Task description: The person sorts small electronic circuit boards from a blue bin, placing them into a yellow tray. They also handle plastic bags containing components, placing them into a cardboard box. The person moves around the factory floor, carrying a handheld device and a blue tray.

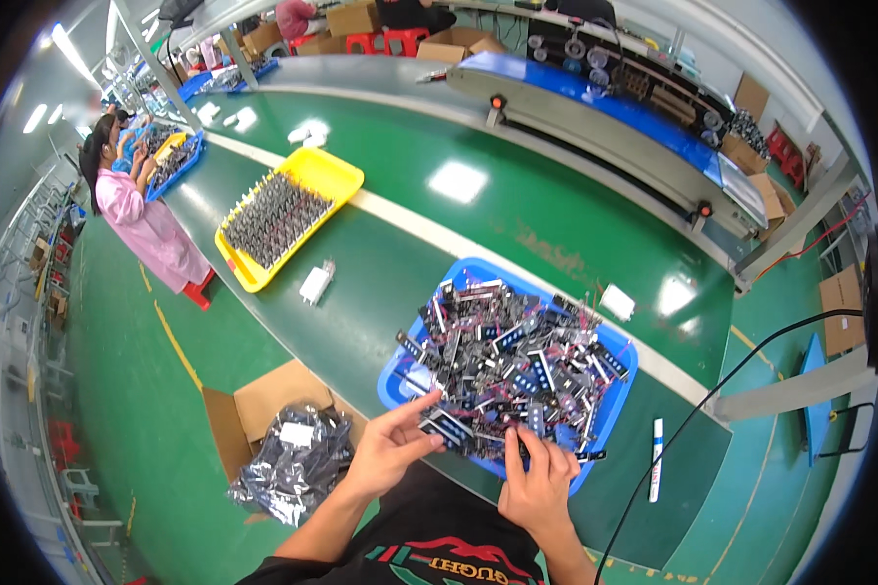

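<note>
A blue tray (392, 388) stands on the green bench right in front of me, heaped with small black electronic parts (517, 341). Many of these carry rows of pale squares, and thin reddish wires run among them. At the tray's near left edge, my left hand (385, 456) pinches a flat black part with pale squares (447, 429) between thumb and fingers. My right hand (539, 480) is over the near edge of the tray, its fingertips closed together at the pile. What those fingers hold, if anything, is too small to make out.
A yellow tray (337, 174) of neatly lined-up parts lies farther left, a white piece (317, 283) near it. A marker (657, 460) and black cable (693, 414) are at right. A carton (226, 439) with bagged goods stands lower left. A person in pink (137, 210) sits beyond.
</note>
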`<state>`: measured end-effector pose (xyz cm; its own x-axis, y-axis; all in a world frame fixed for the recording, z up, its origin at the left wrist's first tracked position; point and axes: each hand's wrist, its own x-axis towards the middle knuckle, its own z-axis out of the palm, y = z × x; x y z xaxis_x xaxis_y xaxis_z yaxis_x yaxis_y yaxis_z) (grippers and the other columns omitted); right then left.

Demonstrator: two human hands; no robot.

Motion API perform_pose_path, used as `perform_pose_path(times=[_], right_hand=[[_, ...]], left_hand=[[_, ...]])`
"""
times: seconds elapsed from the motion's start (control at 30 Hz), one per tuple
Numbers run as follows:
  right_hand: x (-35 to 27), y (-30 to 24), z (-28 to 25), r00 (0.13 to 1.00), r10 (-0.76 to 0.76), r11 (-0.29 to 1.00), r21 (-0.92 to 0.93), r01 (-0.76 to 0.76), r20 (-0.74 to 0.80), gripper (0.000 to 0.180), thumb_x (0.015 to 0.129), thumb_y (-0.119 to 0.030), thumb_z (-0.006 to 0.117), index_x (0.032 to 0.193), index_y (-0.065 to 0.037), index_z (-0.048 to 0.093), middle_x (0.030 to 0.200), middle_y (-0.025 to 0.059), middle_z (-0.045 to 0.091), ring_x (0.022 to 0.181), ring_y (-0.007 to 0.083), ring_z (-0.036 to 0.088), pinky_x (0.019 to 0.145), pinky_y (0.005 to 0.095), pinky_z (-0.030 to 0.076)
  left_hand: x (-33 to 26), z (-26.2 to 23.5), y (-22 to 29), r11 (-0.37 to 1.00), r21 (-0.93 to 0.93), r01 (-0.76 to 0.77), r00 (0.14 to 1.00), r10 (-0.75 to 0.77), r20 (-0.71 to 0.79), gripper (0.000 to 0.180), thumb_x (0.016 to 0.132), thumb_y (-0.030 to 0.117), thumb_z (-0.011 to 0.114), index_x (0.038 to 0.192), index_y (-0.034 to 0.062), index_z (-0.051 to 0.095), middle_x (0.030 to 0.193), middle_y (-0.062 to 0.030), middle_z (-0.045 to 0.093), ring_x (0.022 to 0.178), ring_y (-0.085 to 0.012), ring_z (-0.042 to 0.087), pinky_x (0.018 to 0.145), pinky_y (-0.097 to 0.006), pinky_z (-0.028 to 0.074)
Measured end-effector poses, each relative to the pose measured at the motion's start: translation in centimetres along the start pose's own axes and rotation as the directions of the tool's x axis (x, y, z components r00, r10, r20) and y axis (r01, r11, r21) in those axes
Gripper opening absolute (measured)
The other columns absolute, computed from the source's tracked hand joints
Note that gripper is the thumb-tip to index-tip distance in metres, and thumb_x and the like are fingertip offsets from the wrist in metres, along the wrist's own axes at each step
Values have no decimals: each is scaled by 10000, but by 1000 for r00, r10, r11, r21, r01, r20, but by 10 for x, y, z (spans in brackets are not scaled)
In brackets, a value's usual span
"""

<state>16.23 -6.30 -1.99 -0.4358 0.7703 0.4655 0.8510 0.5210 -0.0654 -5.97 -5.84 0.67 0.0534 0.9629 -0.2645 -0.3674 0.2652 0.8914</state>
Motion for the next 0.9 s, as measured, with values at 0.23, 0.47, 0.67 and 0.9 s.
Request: perform_pose_path(times=[0.23, 0.47, 0.67, 0.9], right_hand=[[32, -9, -16, 968, 252, 748, 633, -202, 12, 230, 750, -199, 777, 931, -78, 700, 892, 20, 628, 869, 231, 503, 807, 360, 338], [42, -10, -8, 965, 255, 651, 750, -120, -68, 111, 778, -40, 730, 868, -40, 665, 788, 68, 612, 691, 240, 540, 627, 360, 402], [56, -15, -2, 937, 92, 905, 422, 63, -337, 141, 801, -32, 710, 928, 11, 666, 767, 81, 572, 654, 247, 532, 587, 357, 403], [48, 6, -17, 889, 431, 676, 707, -206, -153, 188, 784, -15, 728, 955, 31, 666, 808, 81, 599, 695, 208, 547, 611, 312, 436]], left_hand=[[3, 17, -5, 996, 65, -62, 994, 55, 99, 584, 823, -98, 666, 1363, 8, 471, 901, -16, 588, 850, -114, 636, 776, -225, 526], [3, 27, -9, 979, 16, -205, 979, 205, 3, 496, 828, -87, 668, 1287, -10, 496, 892, -41, 578, 856, -137, 644, 771, -267, 565], [7, 33, -4, 969, 41, -245, 964, 248, -96, 443, 826, -79, 677, 1235, -8, 522, 901, -30, 580, 839, -118, 632, 754, -234, 543], [17, -24, 32, 869, 449, -207, 911, 338, -234, 370, 823, -45, 684, 1177, -26, 581, 939, -51, 638, 800, -89, 628, 725, -217, 525]])
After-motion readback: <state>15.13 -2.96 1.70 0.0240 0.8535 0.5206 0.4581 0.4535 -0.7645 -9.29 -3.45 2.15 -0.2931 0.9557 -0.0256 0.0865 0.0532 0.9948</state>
